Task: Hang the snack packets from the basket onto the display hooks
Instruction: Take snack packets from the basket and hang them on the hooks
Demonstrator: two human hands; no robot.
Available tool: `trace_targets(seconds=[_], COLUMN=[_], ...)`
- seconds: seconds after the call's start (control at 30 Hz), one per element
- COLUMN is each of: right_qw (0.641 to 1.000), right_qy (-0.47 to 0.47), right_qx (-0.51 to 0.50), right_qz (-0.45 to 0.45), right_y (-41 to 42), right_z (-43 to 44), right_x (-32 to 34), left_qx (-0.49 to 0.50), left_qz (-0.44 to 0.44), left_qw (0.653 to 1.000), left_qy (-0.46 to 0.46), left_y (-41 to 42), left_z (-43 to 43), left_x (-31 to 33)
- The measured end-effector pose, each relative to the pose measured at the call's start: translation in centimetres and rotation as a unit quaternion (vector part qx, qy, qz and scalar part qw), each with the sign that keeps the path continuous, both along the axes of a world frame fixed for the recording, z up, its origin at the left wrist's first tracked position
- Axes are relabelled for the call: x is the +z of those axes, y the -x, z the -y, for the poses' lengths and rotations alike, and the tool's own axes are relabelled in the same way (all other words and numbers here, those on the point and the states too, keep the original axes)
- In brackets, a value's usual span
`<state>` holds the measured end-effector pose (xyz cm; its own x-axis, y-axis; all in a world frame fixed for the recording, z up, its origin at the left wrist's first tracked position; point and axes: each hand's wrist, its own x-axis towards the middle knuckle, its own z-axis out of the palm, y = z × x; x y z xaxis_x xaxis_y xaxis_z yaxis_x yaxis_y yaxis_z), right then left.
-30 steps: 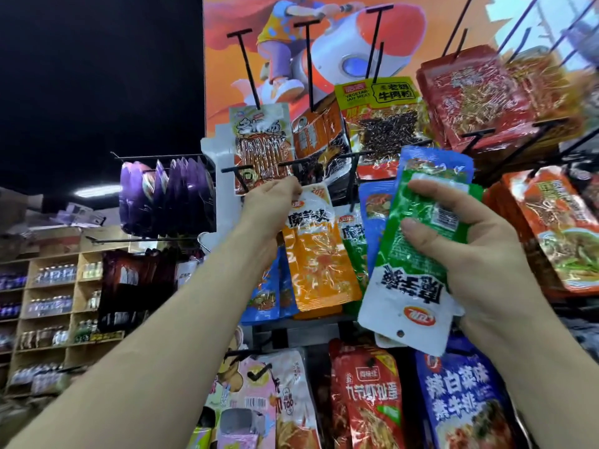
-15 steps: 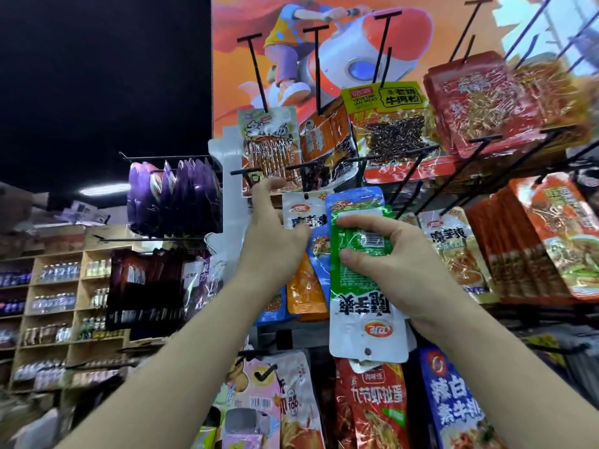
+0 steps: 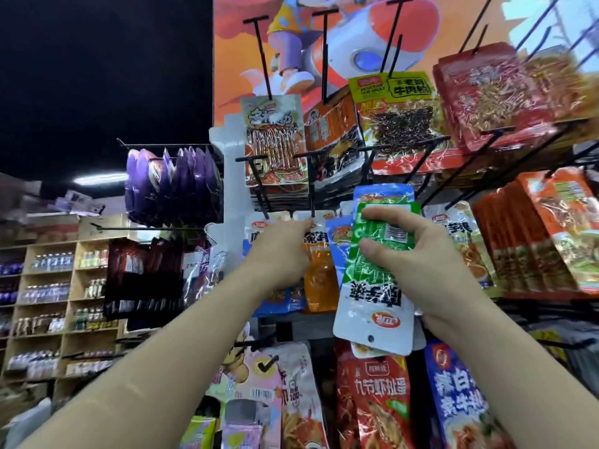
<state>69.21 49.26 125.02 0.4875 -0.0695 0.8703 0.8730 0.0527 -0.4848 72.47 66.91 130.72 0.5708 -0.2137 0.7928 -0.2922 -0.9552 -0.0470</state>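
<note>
While left hand (image 3: 282, 251) pinches orange packet (image 3: 321, 280) at its hook (image 3: 311, 186), seemingly seating it, right hand (image 3: 421, 264) grips green packet (image 3: 372, 286) just beside, hang-hole downward, probably queued next.

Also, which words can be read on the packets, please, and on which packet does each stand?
"牛肉粒": yellow-green packet, top row.
"魔芋爽", upside down: green packet held in the right hand.
"九节虾扯蛋": red packet, bottom row.
Orange packet, pinched at its top by the left hand: text partly hidden.
Small print elsewhere: too blurred to read.
</note>
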Motion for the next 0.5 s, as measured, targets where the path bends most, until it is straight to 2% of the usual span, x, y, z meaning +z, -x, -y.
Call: trace_targets(seconds=[0.07,0.13,0.17,0.23,0.3,0.33,0.4,0.43,0.5], right_qw=[1.0,0.999,0.999,0.997,0.994,0.993,0.993,0.993,0.99], right_qy=[-0.016,-0.032,-0.041,-0.071,-0.103,-0.106,-0.098,-0.098,-0.111], right_qx=[0.005,0.011,0.01,0.02,0.02,-0.003,-0.039,-0.024,0.072], right_qz=[0.0,0.002,0.003,0.013,0.03,0.043,0.06,0.064,0.051], right_y=[-0.1,-0.2,-0.2,0.1,0.4,0.6,1.2,1.3,1.9], right_z=[0.0,0.1,0.2,0.6,0.6,0.3,-0.6,-1.1,-1.7], right_x=[-0.1,-0.3,-0.4,-0.7,-1.1,-1.2,-1.5,-1.6,-1.8], left_qx=[0.024,-0.02,-0.071,-0.223,-0.325,-0.327,-0.316,-0.333,-0.374], left_qz=[0.037,0.083,0.1,0.087,0.008,-0.018,0.0,0.022,0.046], left_qw=[0.999,0.995,0.987,0.949,0.92,0.925,0.935,0.925,0.886], left_qy=[-0.014,0.053,0.107,0.204,0.218,0.194,0.162,0.183,0.27], left_y=[-0.1,0.8,1.6,4.0,7.0,7.9,8.3,8.1,7.6], left_z=[0.4,0.6,0.6,0.8,1.7,2.3,3.4,3.9,4.2], left_x=[-0.5,-0.6,-0.8,-2.1,-4.5,-5.9,-7.8,-8.3,-8.8])
